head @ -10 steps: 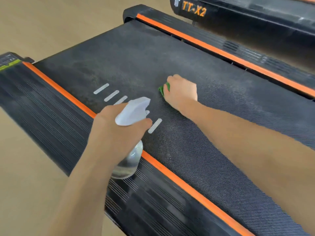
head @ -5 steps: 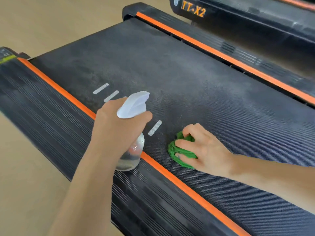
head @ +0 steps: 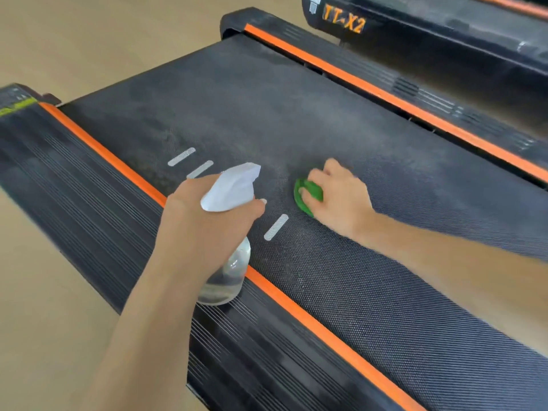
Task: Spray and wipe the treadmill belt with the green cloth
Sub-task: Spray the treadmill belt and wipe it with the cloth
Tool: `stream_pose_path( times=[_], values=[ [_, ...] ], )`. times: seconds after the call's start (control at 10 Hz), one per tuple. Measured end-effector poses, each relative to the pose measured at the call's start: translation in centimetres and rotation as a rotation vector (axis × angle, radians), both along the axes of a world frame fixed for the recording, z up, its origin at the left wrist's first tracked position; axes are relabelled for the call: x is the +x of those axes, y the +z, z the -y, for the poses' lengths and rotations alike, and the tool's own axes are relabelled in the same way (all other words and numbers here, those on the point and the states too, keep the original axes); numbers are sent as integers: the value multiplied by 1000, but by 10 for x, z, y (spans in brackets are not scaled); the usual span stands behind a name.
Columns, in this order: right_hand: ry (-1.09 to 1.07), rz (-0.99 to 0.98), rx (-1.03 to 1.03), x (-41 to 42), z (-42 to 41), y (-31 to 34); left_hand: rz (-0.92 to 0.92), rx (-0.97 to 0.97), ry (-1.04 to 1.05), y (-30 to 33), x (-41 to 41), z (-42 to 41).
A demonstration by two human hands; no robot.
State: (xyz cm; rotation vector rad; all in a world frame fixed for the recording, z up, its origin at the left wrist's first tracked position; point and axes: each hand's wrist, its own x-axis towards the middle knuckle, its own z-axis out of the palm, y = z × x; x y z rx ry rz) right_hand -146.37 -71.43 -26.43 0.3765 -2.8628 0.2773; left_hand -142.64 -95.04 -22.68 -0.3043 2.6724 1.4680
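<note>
Sliding away from the near orange rail, the right hand (head: 341, 197) has carried the green cloth (head: 307, 195) back toward mid-belt, fingers curled over the wad to press it flat against the treadmill belt (head: 385, 292). Just beside the rail, the left hand (head: 207, 229) grips the spray bottle (head: 229, 229), nozzle toward the cloth, probably kept ready for another spritz.

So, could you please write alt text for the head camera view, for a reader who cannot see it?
A person's right hand presses a bunched green cloth onto a black treadmill belt, while the left hand grips a clear spray bottle with a white nozzle above the orange-edged side rail.
</note>
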Motion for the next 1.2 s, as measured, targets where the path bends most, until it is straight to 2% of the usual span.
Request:
stream_pose_path(
  times=[0.1, 0.2, 0.3, 0.4, 0.5, 0.6, 0.8, 0.9, 1.0, 1.1, 1.2],
  values=[
    [296, 28, -35, 94, -4, 9, -78, 15, -53, 46, 36, -3],
    [514, -21, 10, 106, -15, 11, -90, 16, -68, 33, 30, -1],
    [615, -108, 147, 54, -19, 7, -102, 10, -76, 29, 33, 1],
    [238, -196, 168, -22, -14, -3, -107, 9, -81, 36, 39, 3],
    [-160, -111, 103, -66, 8, -5, -92, 35, -70, 47, 46, 6],
    [-105, -35, 61, -33, 21, -1, -48, 50, -37, 57, 54, 6],
    [403, 10, 27, 118, -33, 14, 12, 11, 48, 66, 56, -4],
    [729, -35, 146, 115, -66, 20, -5, -26, 40, 66, 58, -7],
    [720, -131, 243, 54, -60, 9, -2, -23, 43, 68, 59, -7],
    [109, -211, 111, -21, -20, -6, 18, 4, 45, 70, 60, -4],
    [-270, -105, 25, -59, 24, -10, 32, 34, 62, 71, 61, 0]
  ],
)
